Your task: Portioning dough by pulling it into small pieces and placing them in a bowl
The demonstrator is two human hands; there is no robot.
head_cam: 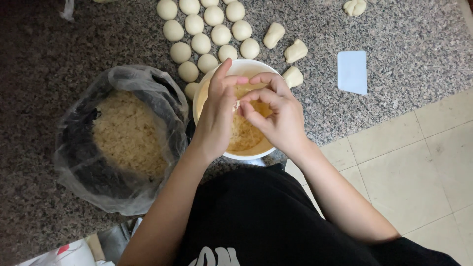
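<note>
Both hands meet over the white bowl (235,69) at centre frame; my left hand (217,116) and right hand (278,116) pinch one small dough piece (237,104); crumbs could spill onto the tabletop (394,29) if my grip slackens.

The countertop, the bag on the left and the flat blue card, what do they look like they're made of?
Countertop: looks like polished granite, speckled grey and black grain. Bag: thin clear plastic film, crinkled and glossy, around crumbly yellowish filling. Blue card: probably smooth matte plastic, a flat rounded-corner scraper shape.
</note>
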